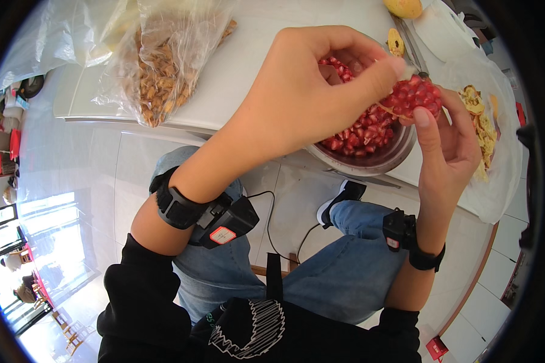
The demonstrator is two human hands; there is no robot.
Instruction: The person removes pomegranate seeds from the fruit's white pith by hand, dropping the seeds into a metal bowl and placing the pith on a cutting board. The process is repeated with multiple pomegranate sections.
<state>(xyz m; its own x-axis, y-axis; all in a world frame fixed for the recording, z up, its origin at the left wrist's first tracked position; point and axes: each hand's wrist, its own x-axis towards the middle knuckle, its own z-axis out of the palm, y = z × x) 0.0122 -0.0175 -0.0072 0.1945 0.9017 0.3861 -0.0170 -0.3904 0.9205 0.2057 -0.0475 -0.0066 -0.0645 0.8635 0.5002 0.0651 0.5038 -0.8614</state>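
Observation:
My right hand (449,131) holds a chunk of pomegranate (415,97) packed with red arils, thumb in front and fingers behind. From the other side my left hand (318,86) reaches over, and its thumb and fingertips pinch a scrap of pale membrane (408,72) at the chunk's upper edge. Below both hands is a metal bowl (372,168) with many loose red arils (363,131) in it. Part of the bowl and its contents is hidden behind my left hand. The bowl stands at the table's near edge and juts past it.
A knife (411,43) lies beyond the bowl, beside a cut piece of rind (395,42) and a yellowish fruit (403,7). On the right, yellowish peel (481,131) rests on a white plastic bag (504,181). At left sits a clear bag of brown pieces (163,77).

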